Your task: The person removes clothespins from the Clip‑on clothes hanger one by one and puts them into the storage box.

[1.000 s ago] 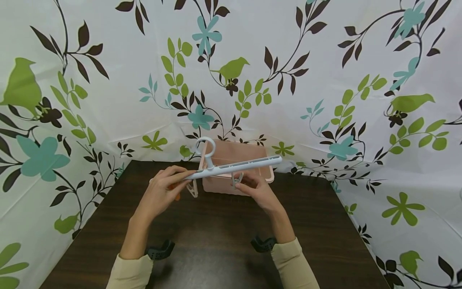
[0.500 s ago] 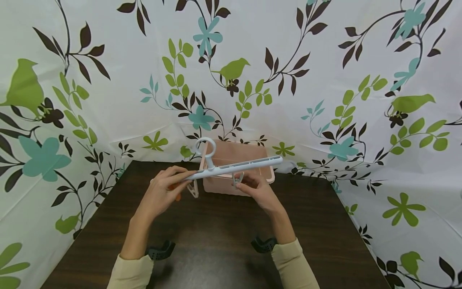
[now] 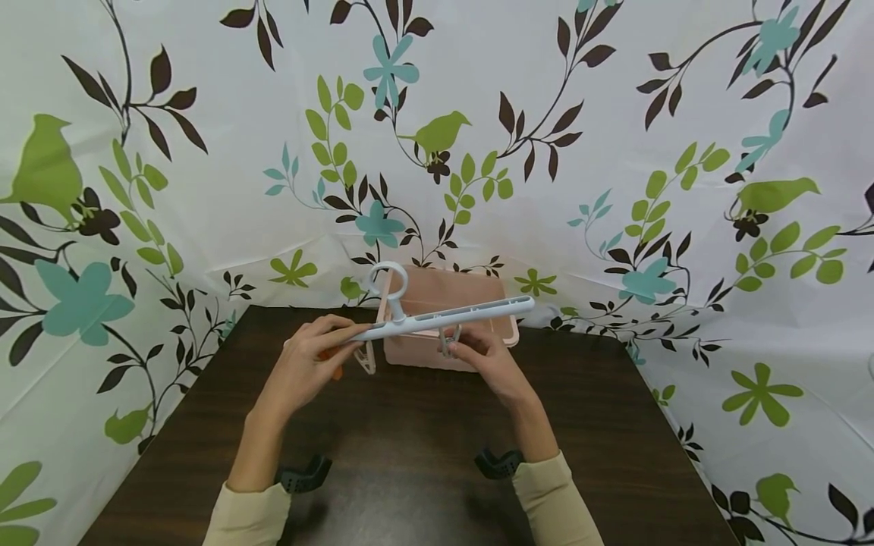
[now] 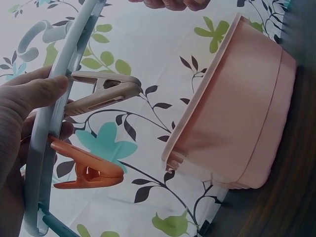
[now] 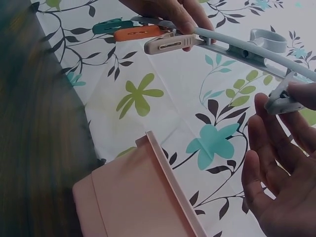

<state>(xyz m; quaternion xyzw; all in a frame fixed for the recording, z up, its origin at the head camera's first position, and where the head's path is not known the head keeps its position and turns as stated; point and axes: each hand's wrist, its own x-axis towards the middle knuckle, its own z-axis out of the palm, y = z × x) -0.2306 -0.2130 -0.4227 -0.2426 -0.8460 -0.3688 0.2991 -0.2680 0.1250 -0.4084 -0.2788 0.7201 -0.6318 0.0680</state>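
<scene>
A pale blue-grey clip hanger (image 3: pixel 464 312) with a round hook is held up over the dark table, slightly tilted. My left hand (image 3: pixel 303 364) grips its bar left of the hook, thumb on the near side. Beneath that hand hang a beige clothespin (image 4: pixel 106 91), an orange clothespin (image 4: pixel 91 170) and a teal clothespin (image 4: pixel 58 226), the last partly cut off in the left wrist view. My right hand (image 3: pixel 488 360) pinches a light grey clothespin (image 5: pixel 284 102) between thumb and fingers, right at the underside of the bar; its other fingers are loosely bent.
A pink plastic bin (image 4: pixel 237 108) stands behind the hanger at the table's far edge; its inside is mostly hidden. The dark wood table (image 3: pixel 396 440) runs up to a patterned cloth (image 3: pixel 519 227) at the back and sides.
The light grey clothespin has turned slightly in my right fingers beneath the bar. Both hands and the hanger stay nearly in place.
</scene>
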